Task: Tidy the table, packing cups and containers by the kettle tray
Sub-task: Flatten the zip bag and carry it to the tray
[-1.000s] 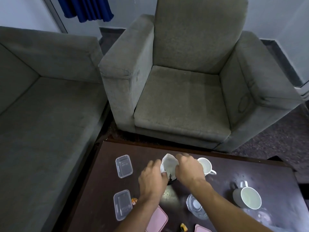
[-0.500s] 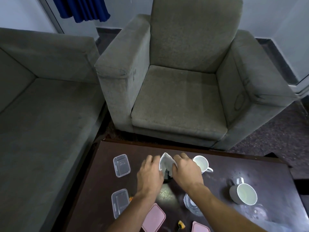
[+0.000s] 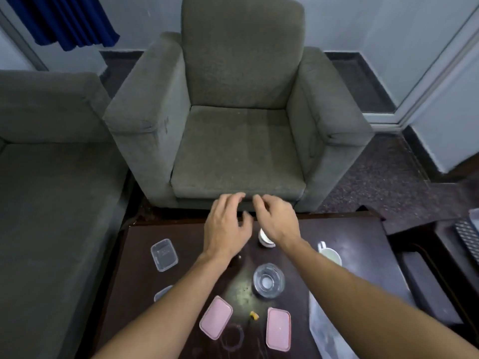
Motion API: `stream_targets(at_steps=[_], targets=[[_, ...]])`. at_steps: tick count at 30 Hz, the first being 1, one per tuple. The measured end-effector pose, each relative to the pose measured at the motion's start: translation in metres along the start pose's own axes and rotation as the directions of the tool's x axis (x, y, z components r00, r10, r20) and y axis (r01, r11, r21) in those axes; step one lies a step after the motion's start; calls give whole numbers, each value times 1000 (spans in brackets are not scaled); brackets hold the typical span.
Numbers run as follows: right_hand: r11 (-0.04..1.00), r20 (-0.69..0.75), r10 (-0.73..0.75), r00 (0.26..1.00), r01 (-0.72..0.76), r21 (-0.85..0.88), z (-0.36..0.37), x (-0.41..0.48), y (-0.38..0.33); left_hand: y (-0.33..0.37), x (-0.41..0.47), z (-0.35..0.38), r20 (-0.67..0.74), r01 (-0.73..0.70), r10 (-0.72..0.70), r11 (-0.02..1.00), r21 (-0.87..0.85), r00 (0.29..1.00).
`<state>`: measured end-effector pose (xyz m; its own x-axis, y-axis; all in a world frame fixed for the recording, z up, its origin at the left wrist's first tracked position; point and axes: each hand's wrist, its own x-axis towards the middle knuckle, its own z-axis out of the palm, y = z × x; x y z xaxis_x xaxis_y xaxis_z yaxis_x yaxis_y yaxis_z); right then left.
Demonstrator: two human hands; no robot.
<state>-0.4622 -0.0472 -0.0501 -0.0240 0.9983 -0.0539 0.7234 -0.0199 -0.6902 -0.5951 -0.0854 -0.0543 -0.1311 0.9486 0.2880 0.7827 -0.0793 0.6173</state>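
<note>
Cups sit on the dark tabletop (image 3: 363, 244): a small white cup (image 3: 264, 238) at the far edge, half hidden under the right hand (image 3: 276, 218), and a bigger mug (image 3: 329, 255) off to the right. Both hands hover over the far edge, the left hand (image 3: 224, 224) just beside the right, fingers loosely spread and each grip empty. Nearer lie a glass bowl (image 3: 268, 280), two pink lids (image 3: 216, 317) and a clear container (image 3: 164, 254) at left.

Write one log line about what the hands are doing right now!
left hand: empty, fingers spread | right hand: empty, above a white cup | table: second white cup, glass bowl, pink lids
</note>
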Motion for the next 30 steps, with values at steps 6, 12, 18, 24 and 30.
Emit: stream_targets(at_steps=[6,12,18,24,30], targets=[[986,-133,165,977,-166,8,-79,1,37,95,16,50,182,89,-60,984,-157,982],[908,-168,417,893,-419,26,-141,-51,139,161,-34,123,351,83,-24,984,-155,936],[748,31,649,760,-630,-209,-156,-131,250,166,-122,186,516,-1,28,999,-53,856],[612,215,790,574,-719,-330,-122,-169,303,142,-189,222,721,-155,61,986,64,690],[590,83,791,606,-720,-366,-79,-188,326,128,-226,253,879,-373,-32,898,235,476]])
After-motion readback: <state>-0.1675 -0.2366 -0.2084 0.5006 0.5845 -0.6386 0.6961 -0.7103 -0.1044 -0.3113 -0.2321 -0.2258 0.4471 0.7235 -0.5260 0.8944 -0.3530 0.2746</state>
